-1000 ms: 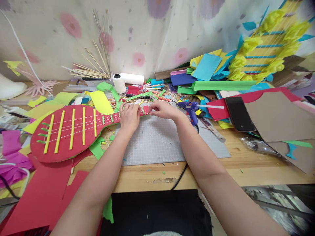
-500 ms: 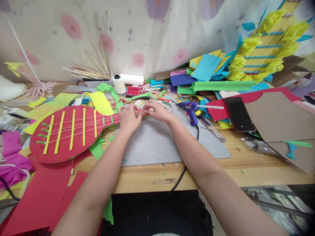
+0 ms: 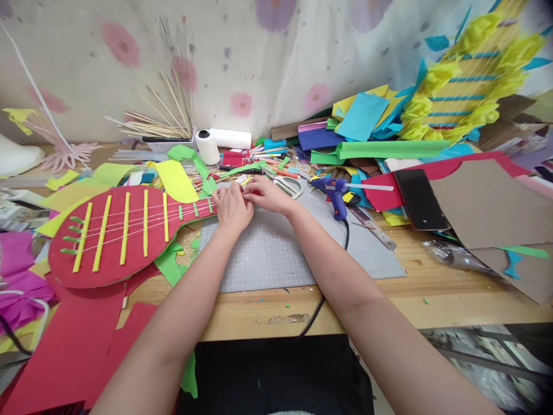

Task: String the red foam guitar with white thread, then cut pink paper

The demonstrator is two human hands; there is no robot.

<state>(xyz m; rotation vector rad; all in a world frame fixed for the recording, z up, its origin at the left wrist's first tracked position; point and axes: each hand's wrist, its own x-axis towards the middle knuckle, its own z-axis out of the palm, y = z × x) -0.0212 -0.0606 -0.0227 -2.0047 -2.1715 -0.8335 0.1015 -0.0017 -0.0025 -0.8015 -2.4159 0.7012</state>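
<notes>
A red craft guitar (image 3: pixel 114 230) lies at the left, with yellow strips across its body, short green strips on its neck and white strings along it. Over the far end of the neck, my left hand (image 3: pixel 233 210) is closed with its fingers curled round the edge. My right hand (image 3: pixel 268 195) meets it there, its fingertips pinched together close to the left fingers. A bit of red shows between the hands, but whatever the right fingertips pinch is hidden. Scissors (image 3: pixel 290 185) lie just behind my right hand. Beneath both forearms is a grey cutting mat (image 3: pixel 263 253).
To the right lie a blue glue gun (image 3: pixel 334 193) with a black cord, a metal ruler (image 3: pixel 375 230) and a phone (image 3: pixel 421 199). A thread spool (image 3: pixel 208 148) and wooden sticks (image 3: pixel 162 128) stand behind. A yellow flower-trimmed guitar (image 3: pixel 462 95) leans at the back right.
My left hand has slid a little right along the neck, uncovering another green strip. My right hand has shifted slightly left, and the hands now sit closer together.
</notes>
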